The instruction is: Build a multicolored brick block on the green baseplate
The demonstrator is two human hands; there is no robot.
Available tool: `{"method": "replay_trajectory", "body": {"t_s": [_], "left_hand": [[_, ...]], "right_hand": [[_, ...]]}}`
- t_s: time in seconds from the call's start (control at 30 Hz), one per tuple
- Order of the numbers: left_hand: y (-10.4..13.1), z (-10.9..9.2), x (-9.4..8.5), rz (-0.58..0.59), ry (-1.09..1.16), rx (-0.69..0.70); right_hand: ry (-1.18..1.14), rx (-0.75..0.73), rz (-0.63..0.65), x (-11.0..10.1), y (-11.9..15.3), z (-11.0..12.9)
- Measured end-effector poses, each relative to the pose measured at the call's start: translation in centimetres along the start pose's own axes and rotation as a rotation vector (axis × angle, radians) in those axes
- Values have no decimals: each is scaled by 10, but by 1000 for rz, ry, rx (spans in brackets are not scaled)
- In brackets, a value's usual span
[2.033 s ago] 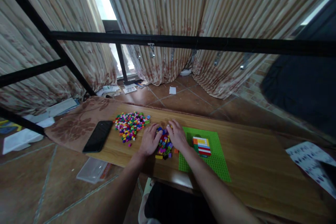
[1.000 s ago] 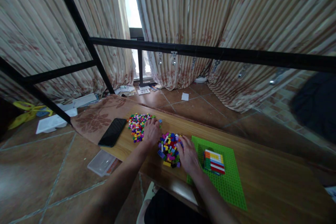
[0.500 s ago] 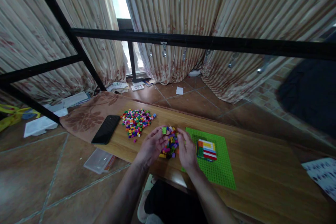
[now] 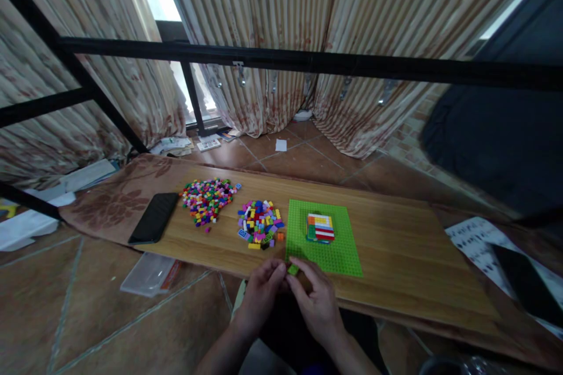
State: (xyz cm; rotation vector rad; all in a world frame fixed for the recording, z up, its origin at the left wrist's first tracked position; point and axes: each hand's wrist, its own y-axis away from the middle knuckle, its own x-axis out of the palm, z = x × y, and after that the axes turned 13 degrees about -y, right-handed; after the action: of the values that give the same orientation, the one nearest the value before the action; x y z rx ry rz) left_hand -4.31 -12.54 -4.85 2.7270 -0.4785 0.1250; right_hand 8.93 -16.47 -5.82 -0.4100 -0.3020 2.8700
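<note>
My right hand (image 4: 314, 299) pinches a small green toy brick (image 4: 292, 269) between thumb and forefinger, just off the table's near edge. Close against it, my left hand (image 4: 263, 290) has thumb and fingers pressed together at the brick's left side; what they hold is hidden. Beyond my hands, a green baseplate (image 4: 347, 252) lies flat on the table. A low block of stacked bricks (image 4: 320, 228), with white, yellow, red, orange and green rows, stands on it. Left of the plate is a pile of mixed larger bricks (image 4: 259, 222).
Farther left on the wooden table (image 4: 396, 246) are a heap of tiny bricks (image 4: 209, 199) and a black phone (image 4: 153, 218). A clear plastic lid (image 4: 147, 273) lies on the floor. Printed paper (image 4: 477, 240) and a dark device (image 4: 523, 281) are at right. A black rail (image 4: 281, 58) crosses behind.
Both hands have drawn back from the brick pile toward my lap and come together. The green brick, earlier in my left fingers, now shows between my right fingers. The view has shifted right.
</note>
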Motion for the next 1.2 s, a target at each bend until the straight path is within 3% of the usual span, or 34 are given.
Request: {"method": "replay_trajectory", "body": {"t_s": [0.2,0.37,0.57,0.8,1.2], "left_hand": [[-13,4,-10,-106,-480,210],[-29,-3,-23,-217,-693,249],[-41,-10,-40,-277,-802,307],[-41,4,-41,-305,-820,424],[-37,10,-44,-229,-894,467]], "right_hand": [[67,75,-63,-29,19,-13],[126,69,-116,-47,25,-22],[210,104,-197,-78,22,-34],[270,203,-323,-120,10,-59],[358,270,-470,-125,8,-70]]}}
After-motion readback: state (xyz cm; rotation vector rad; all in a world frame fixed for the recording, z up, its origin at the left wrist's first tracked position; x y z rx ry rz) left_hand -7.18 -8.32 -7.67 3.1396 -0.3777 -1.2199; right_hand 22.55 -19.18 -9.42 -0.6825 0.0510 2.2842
